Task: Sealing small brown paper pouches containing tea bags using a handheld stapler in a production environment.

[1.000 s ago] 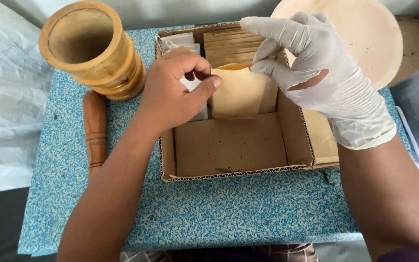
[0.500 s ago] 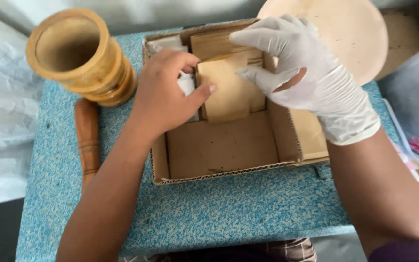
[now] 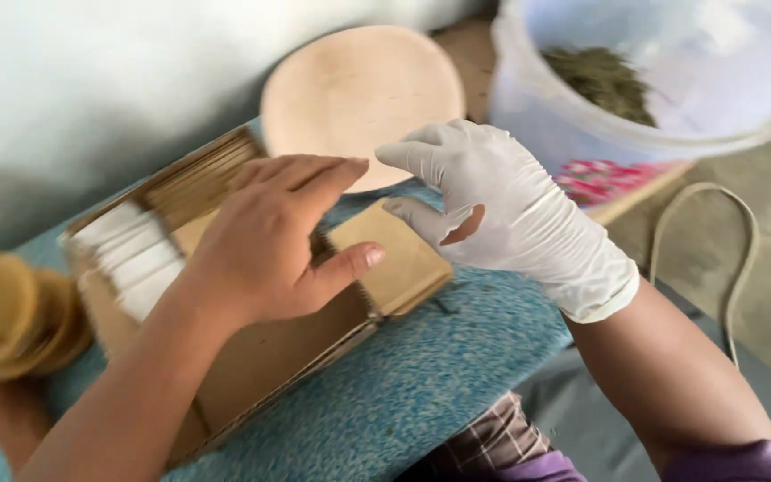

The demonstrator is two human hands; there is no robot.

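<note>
My bare left hand [image 3: 269,241] lies palm down over an open cardboard box [image 3: 252,357], fingers flat on its contents and thumb spread against the right-hand wall; nothing shows in its grip. Inside the box, a row of white packets [image 3: 131,254] stands at the left and a stack of brown packets [image 3: 198,183] at the far end. My right hand [image 3: 510,214], in a white glove, hovers with fingers apart over the box's folded-out brown flap [image 3: 408,263], thumb tip touching it.
The box sits on a blue speckled table [image 3: 430,375]. A round wooden dish [image 3: 359,89] lies behind it, a white bucket [image 3: 573,125] of dried greenish herb at the right. A blurred wooden mortar [image 3: 2,321] and pestle [image 3: 11,419] are at the left, and a cord [image 3: 747,232] lies on the floor.
The view has swung right and closer, bringing in the bucket. The brown packet both hands held over the box is no longer seen; my left hand now lies flat and my right has opened.
</note>
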